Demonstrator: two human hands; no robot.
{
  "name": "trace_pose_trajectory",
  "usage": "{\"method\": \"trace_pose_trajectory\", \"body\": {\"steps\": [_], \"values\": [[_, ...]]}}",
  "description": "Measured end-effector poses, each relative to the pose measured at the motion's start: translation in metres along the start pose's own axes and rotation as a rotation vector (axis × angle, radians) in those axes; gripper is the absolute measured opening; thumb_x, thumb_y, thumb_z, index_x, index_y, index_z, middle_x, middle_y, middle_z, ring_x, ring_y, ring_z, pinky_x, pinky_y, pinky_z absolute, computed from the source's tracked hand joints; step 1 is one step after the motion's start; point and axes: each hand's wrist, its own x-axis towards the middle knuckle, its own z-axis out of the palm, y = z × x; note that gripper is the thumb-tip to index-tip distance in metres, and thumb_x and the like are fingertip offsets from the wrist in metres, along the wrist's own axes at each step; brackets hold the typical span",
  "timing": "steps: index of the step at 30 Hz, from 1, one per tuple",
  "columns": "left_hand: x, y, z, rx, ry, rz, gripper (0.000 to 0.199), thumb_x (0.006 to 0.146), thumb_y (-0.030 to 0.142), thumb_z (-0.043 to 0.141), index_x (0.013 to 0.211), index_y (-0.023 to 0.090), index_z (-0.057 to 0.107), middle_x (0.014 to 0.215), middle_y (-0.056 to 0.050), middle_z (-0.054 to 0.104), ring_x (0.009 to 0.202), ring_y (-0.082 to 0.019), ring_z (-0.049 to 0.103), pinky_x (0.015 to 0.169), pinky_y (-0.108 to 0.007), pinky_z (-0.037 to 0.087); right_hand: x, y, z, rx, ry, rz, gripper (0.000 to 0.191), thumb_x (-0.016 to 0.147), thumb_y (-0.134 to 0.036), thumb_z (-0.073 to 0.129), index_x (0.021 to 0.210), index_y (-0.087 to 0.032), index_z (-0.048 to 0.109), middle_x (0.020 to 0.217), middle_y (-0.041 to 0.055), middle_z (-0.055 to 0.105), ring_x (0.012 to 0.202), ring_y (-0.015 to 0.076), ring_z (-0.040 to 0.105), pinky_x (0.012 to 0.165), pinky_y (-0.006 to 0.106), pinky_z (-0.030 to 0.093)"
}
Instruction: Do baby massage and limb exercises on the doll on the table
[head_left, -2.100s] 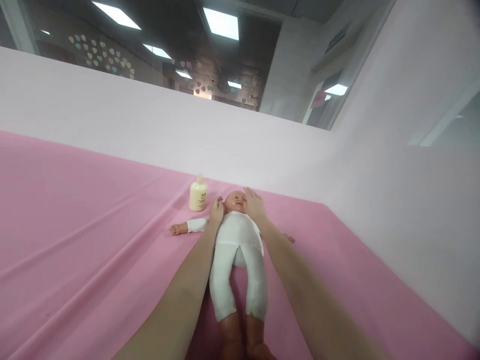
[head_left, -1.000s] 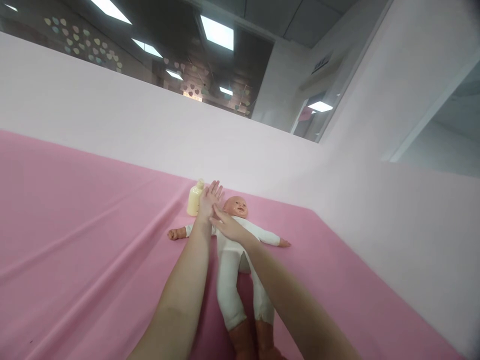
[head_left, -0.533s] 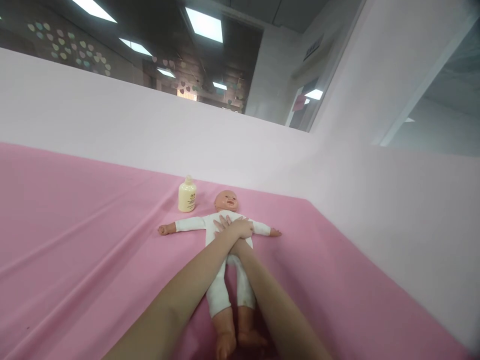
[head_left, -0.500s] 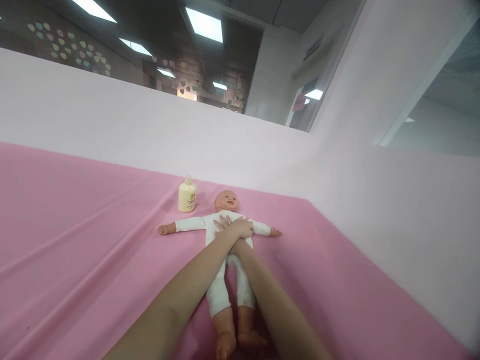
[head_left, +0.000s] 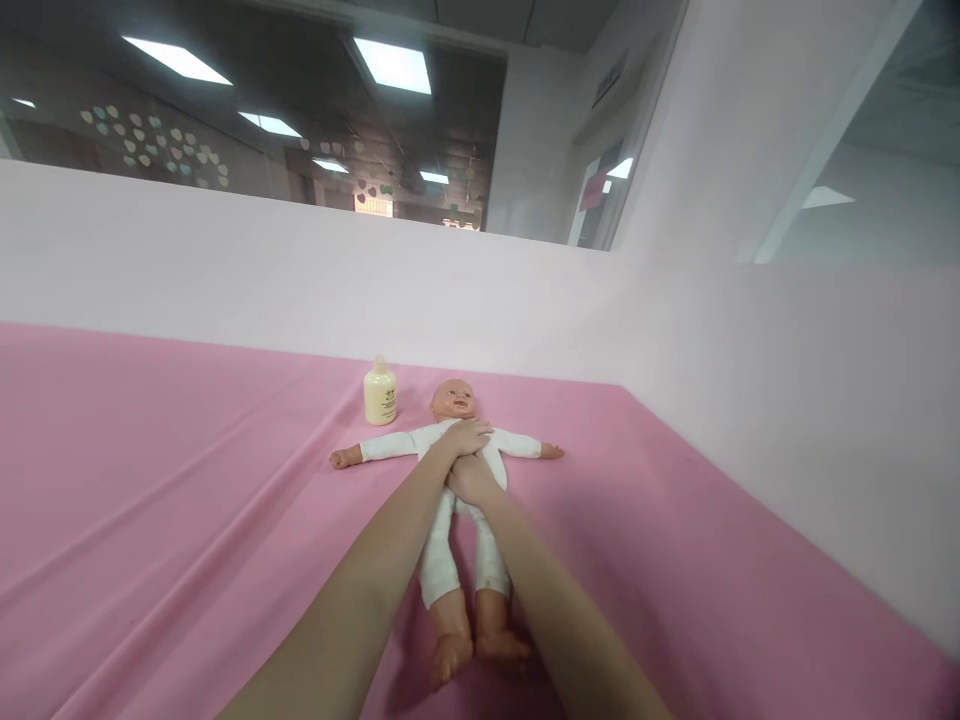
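A baby doll (head_left: 454, 400) in a white suit lies on its back, head toward the wall and arms spread wide. My left hand (head_left: 469, 437) rests flat on its upper chest, fingers stretched toward the right. Just below, my right hand (head_left: 472, 478) lies on the doll's torso with its fingers pointing left, partly hidden beside my left wrist. Neither hand grips anything. Beyond the doll's outstretched left-side arm stands a pale yellow bottle (head_left: 380, 396) with printed dark lettering.
Pink cloth (head_left: 195, 480) with long creases covers the surface under the doll. A white wall (head_left: 300, 280) rises behind it and turns a corner at the right. Above the wall, a large window pane (head_left: 420, 120) shows ceiling lights and heart-shaped stickers.
My hands, crossed over each other before, have slid apart: the left moved up and left on the chest, the right lower on the torso. The camera view has tilted slightly.
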Motion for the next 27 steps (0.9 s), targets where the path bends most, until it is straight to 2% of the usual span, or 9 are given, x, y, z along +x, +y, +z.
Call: {"method": "trace_pose_trajectory", "body": {"steps": [3,6,13,17,22,27], "values": [[0.01,-0.011,-0.011,0.068,-0.147,0.01,0.029,0.077,0.047,0.066,0.099,0.032,0.075,0.121,-0.003,0.069,0.124,-0.025,0.056,0.114,-0.038,0.034,-0.012,-0.003,-0.004,-0.002,0.031,-0.014,0.043,0.098,-0.028,0.035,0.126,-0.015,0.064,0.126,0.014,0.066,0.132,0.0273,0.047,0.12,0.046,0.009],[0.011,-0.019,-0.014,0.114,-0.196,0.037,0.028,0.077,0.04,0.063,0.1,0.031,0.075,0.125,-0.002,0.068,0.128,-0.024,0.054,0.115,-0.037,0.033,-0.021,-0.004,-0.007,-0.003,0.042,-0.014,0.04,0.099,-0.026,0.034,0.119,-0.016,0.068,0.122,0.0128,0.067,0.128,0.0248,0.049,0.119,0.045,0.01],[-0.011,-0.032,-0.024,0.21,-0.151,0.084,0.035,0.088,0.035,0.051,0.118,0.03,0.069,0.137,-0.003,0.06,0.136,-0.022,0.046,0.12,-0.041,0.021,-0.032,-0.008,-0.016,0.133,0.047,0.002,0.034,0.1,-0.027,0.038,0.106,-0.026,0.072,0.121,0.0041,0.068,0.125,0.0206,0.049,0.114,0.045,0.021],[-0.024,-0.037,-0.028,0.299,-0.137,0.091,0.039,0.095,0.034,0.044,0.13,0.03,0.061,0.146,-0.004,0.052,0.143,-0.022,0.035,0.121,-0.045,0.017,-0.032,-0.003,-0.016,0.283,0.061,0.046,0.03,0.096,-0.029,0.045,0.096,-0.031,0.075,0.116,-0.0004,0.07,0.127,0.0197,0.048,0.116,0.047,0.019],[-0.038,-0.039,-0.029,0.419,-0.157,0.088,0.046,0.099,0.032,0.036,0.141,0.025,0.05,0.155,-0.004,0.039,0.149,-0.022,0.022,0.121,-0.045,0.015,-0.028,0.014,-0.004,0.519,0.166,0.105,0.033,0.089,-0.021,0.045,0.094,-0.029,0.077,0.124,-0.0006,0.068,0.133,0.0189,0.048,0.119,0.044,0.017],[-0.049,-0.04,-0.029,0.522,-0.146,0.016,0.05,0.101,0.035,0.03,0.149,0.025,0.039,0.159,-0.004,0.03,0.151,-0.025,0.014,0.121,-0.047,0.016,-0.024,0.027,0.006,0.551,0.243,0.2,0.038,0.089,-0.021,0.039,0.097,-0.025,0.077,0.111,0.0004,0.074,0.135,0.0191,0.049,0.118,0.04,0.025]]}}
